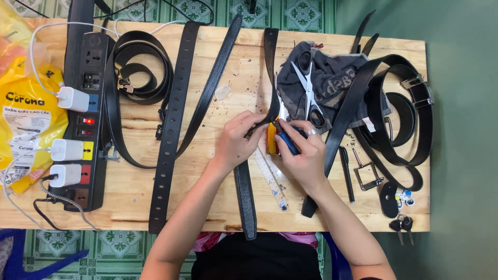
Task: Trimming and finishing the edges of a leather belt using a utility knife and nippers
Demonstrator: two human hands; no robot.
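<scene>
At the middle of the wooden table, left hand pinching the black belt strap flat against the board, right hand closed around a blue-and-yellow tool, perhaps a punch, tip hidden. Better to keep the strap taut, pressing straight down beside the clear ruler.

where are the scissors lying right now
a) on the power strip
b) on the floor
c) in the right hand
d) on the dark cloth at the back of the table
d: the scissors lie open-handled on the dark cloth, beyond the right hand, which grips a blue-handled tool instead.
</scene>
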